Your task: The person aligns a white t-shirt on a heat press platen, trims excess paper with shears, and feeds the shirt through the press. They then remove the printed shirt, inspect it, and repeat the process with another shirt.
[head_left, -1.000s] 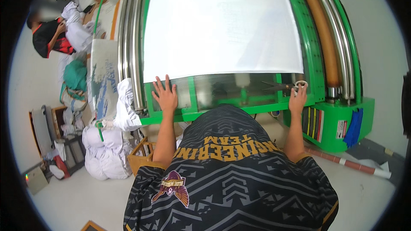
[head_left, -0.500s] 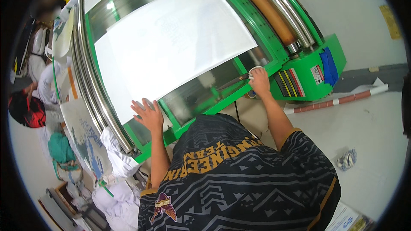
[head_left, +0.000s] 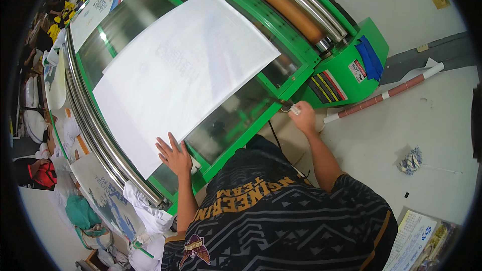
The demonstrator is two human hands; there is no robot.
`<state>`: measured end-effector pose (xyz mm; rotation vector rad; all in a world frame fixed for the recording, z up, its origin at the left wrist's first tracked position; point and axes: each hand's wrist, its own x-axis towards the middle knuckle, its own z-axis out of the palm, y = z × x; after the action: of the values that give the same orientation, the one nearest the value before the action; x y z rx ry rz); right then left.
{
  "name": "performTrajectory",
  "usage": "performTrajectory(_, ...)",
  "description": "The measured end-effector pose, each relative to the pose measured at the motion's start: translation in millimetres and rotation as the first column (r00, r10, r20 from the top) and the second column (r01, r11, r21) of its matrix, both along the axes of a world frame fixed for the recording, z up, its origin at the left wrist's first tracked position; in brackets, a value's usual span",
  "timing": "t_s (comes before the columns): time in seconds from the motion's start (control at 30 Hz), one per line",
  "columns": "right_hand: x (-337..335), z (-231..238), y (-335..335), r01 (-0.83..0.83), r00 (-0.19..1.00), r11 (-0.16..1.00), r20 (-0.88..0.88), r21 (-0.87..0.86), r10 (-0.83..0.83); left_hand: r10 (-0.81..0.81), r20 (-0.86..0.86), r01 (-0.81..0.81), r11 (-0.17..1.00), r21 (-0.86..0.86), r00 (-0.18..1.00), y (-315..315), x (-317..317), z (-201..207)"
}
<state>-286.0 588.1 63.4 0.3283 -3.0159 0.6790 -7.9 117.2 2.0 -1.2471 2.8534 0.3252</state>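
"Where's the white sheet?"

"Flat on the bed of the green machine, lying at a slant, faint print showing through it. The near edge stops short of the front rail."

"And the scissors?"

"Over by that rail, to the right of the sheet and well apart from it. Pale handles, dark blades pointing left. They're too blurred for me to tell how wide the blades stand."

"Who has them?"

"The right hand. The fingers are curled closed around the handles. The left hand grips nothing: it's spread open, palm down, fingertips over the sheet's near left corner area. I can't tell how hard it presses."

"What's around them?"

"Steel rollers run along the machine's left side, a brown roller along the right, and a blue cloth hangs on the end housing. Beyond, on the floor, there's a reddish-brown roll with white ends."

"And down by the left?"

"White cloth, bunched beside the rollers."
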Motion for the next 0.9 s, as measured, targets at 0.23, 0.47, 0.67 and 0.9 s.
performTrajectory(0.23, -142, 86, 129, 0.46, 0.799, 0.881, -0.381, -0.112, -0.465, 0.116, 0.12, -0.118, 0.993, 0.008, 0.986, 10, -23, 11)
performTrajectory(0.47, -302, 154, 267, 0.747, 0.631, 0.646, -0.476, 0.157, -0.613, 0.121, -0.011, -0.121, 0.992, 0.025, 0.993, 28, -142, 10)
performTrajectory(0.67, -374, 146, 311, 0.807, 0.589, 0.547, -0.369, 0.222, -0.719, 0.09, -0.013, -0.09, 0.996, 0.011, 0.996, 48, -219, 2)
performTrajectory(0.9, -393, 155, 314, 0.803, 0.591, 0.501, -0.32, 0.323, -0.741, 0.098, 0.047, -0.097, 0.995, -0.02, 0.994, 61, -237, -2)
